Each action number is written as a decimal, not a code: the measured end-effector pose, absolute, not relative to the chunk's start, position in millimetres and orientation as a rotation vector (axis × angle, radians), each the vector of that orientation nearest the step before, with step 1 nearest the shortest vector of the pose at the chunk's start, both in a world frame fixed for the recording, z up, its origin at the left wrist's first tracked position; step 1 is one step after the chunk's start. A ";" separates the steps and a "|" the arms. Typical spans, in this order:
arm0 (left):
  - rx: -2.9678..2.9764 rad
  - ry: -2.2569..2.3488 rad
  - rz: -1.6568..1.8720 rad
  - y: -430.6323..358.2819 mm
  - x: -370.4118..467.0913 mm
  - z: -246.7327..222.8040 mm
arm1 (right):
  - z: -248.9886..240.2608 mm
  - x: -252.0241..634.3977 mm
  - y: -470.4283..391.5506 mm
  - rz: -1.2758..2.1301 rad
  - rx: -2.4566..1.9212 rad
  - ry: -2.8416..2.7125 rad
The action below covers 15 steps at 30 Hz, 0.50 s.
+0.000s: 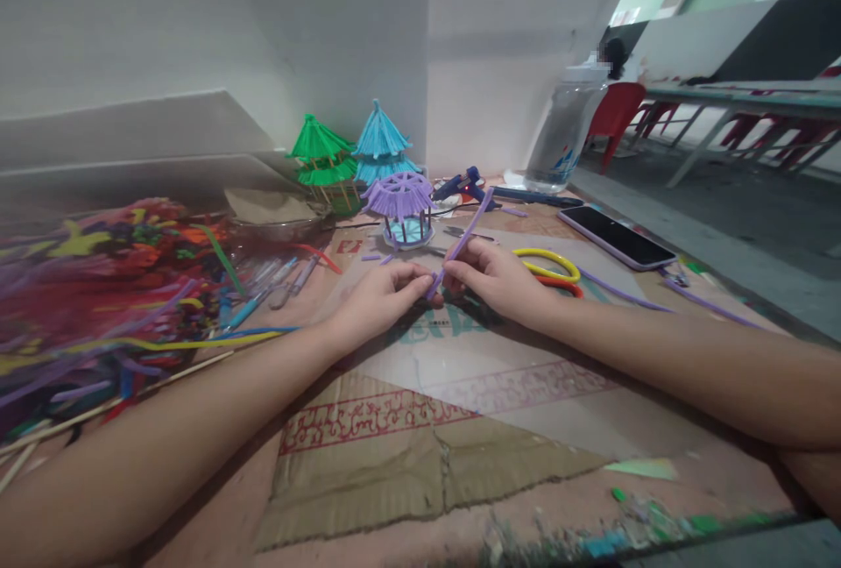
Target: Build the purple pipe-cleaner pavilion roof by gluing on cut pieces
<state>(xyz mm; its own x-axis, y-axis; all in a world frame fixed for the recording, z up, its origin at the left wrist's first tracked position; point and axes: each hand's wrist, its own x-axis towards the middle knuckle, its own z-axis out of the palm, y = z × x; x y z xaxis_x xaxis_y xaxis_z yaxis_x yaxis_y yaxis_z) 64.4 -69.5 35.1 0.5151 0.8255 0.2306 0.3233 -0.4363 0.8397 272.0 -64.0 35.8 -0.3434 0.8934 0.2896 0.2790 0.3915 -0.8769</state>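
Note:
A purple pipe cleaner [470, 228] slants up and to the right between my two hands. My left hand [389, 292] pinches its lower end, fingers closed. Just to the right, my right hand [486, 274] grips the same strip between thumb and fingers. Behind them stands a small purple pavilion model [398, 200], with an open ring at the top of its roof and a pale blue base. A green pavilion [323, 156] and a blue pavilion [382, 145] with pointed roofs stand farther back. Short purple pieces [378, 258] lie near the left fingers.
A blue glue gun [461, 186] lies at the back, beside a large clear bottle [566, 130]. To the right are a phone [616, 235] and yellow and orange rings [548, 263]. Colourful craft pieces [131, 287] heap up at left. Cardboard [368, 472] covers the table's front.

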 end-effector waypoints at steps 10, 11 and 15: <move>1.900 0.903 0.809 -66.8 62.1 28.8 | 34.5 271.6 -63.6 0.921 -0.994 -1.836; 1.890 0.910 0.799 -67.0 62.2 29.2 | 34.3 271.6 -63.3 0.927 -0.986 -1.840; 1.879 0.924 0.774 -68.4 62.8 32.3 | 33.4 271.6 -62.3 0.934 -0.963 -1.849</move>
<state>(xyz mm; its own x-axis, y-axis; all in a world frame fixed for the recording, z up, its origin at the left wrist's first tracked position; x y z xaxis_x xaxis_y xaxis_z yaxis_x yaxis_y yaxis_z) 62.8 -68.4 32.3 0.5291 0.8361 0.1446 0.2892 -0.3379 0.8956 271.6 -62.3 33.4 -0.3608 0.8735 0.3268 0.2554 0.4296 -0.8662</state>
